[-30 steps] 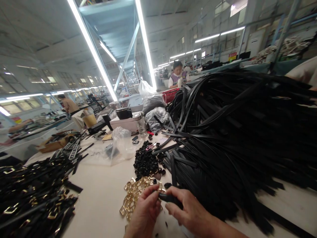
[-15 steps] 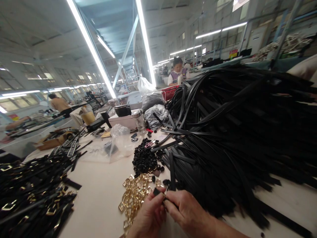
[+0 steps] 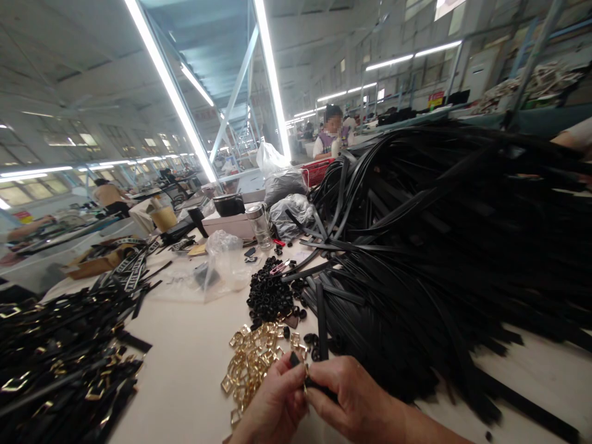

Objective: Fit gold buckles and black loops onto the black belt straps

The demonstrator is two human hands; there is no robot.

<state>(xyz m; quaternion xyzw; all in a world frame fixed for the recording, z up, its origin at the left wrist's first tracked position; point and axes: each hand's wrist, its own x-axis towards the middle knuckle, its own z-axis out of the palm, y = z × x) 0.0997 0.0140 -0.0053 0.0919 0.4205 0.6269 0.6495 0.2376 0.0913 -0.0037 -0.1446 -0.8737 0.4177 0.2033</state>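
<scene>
black strap end point(image 3: 295, 359) between both hands

Both hands meet low at the table edge: left hand point(image 3: 272, 407) and right hand point(image 3: 351, 401) pinch a black strap end point(image 3: 296, 359). Gold buckles point(image 3: 252, 364) lie just beside them.
</scene>
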